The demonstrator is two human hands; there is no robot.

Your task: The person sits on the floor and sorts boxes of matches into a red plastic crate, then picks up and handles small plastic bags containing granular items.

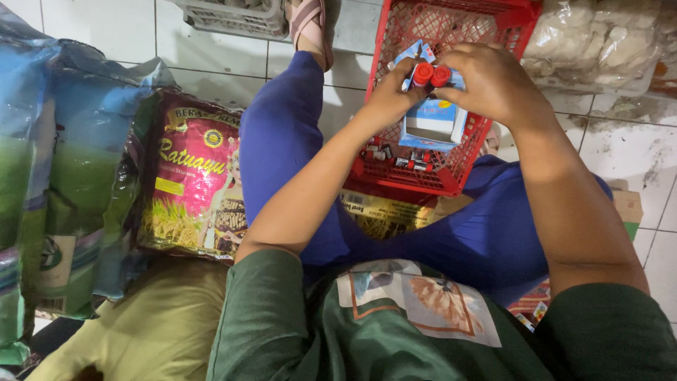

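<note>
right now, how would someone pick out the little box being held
Find the red plastic crate on the tiled floor ahead of the person's knees. Both hands, left hand and right hand, hold a small blue-and-white box over it, the only one topped by two red caps.

Small shop stockroom: stacked rice sacks [190, 176], red goods crate [451, 106], bagged crackers [606, 42] on a tiled floor [113, 28].
</note>
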